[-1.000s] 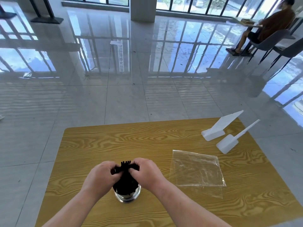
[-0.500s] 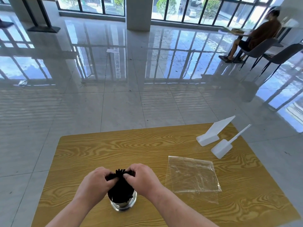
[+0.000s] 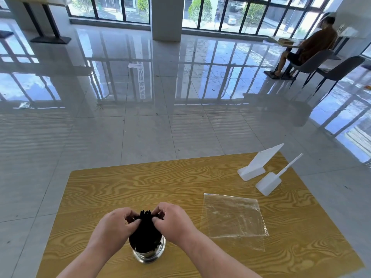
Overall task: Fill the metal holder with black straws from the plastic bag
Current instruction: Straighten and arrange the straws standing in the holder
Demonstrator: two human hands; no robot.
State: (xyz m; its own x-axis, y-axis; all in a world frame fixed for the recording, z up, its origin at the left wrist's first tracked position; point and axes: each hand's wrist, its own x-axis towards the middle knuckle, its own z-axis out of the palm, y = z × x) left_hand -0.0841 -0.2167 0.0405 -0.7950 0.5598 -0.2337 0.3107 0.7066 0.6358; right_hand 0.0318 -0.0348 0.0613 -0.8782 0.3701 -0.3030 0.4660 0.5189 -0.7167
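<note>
Pinching the bundle of black straws [image 3: 145, 227] from both sides, the left hand [image 3: 114, 227] and right hand [image 3: 173, 220] curl round its top. The straws stand in the metal holder [image 3: 149, 256] near the wooden table's [image 3: 180, 177] front edge, with the plastic bag [image 3: 232, 215] lying flat to the right.

Beyond the left hand [image 3: 114, 223] and right hand [image 3: 172, 219], both hands pinching the black straws [image 3: 145, 215] in the metal holder [image 3: 148, 254], the tabletop [image 3: 140, 183] runs open to its far edge, as does the strip left of the left hand. Near the right hand, on its right, the plastic bag [image 3: 232, 215] lies flat. Farther right and away, a white stand [image 3: 255, 167] and a white scoop [image 3: 269, 182] sit close together.
</note>
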